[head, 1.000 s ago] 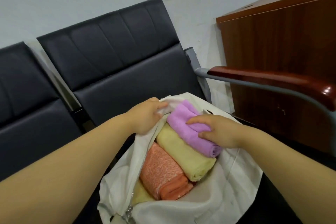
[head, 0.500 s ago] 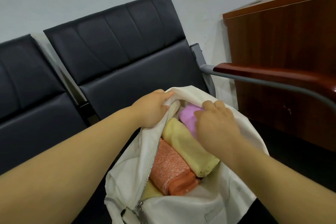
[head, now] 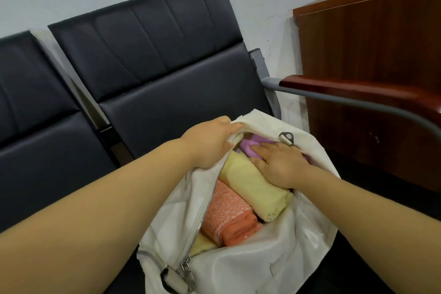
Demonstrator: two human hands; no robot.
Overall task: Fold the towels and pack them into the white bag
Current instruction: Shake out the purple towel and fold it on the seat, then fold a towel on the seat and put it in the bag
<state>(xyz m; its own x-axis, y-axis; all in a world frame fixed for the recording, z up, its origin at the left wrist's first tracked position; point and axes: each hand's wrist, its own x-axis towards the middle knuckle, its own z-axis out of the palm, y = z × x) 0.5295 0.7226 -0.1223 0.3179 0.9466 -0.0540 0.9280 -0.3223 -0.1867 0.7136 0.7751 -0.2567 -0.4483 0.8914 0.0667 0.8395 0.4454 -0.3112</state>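
The white bag [head: 269, 260] stands open on a black seat in front of me. My left hand [head: 210, 143] grips the bag's far-left rim and holds the mouth apart. Inside lie a rolled purple towel [head: 248, 147] at the far end, a yellow towel [head: 248, 181] beside it, an orange towel [head: 229, 215] nearer me, and a pale yellow one [head: 202, 244] mostly hidden under the zip edge. My right hand [head: 279, 165] lies flat with straight fingers, pressing on the purple towel, most of which it hides.
A row of black padded seats [head: 167, 93] runs along a pale wall. A wooden armrest on a grey metal bar [head: 353, 93] crosses at the right, with a brown wooden cabinet [head: 372, 50] behind it. The bag's zip pull [head: 186, 270] hangs at its near corner.
The purple towel has gone from lying on top of the bag's mouth to sitting down inside it. My right hand followed it in and now presses flat. My left hand kept its grip on the rim.
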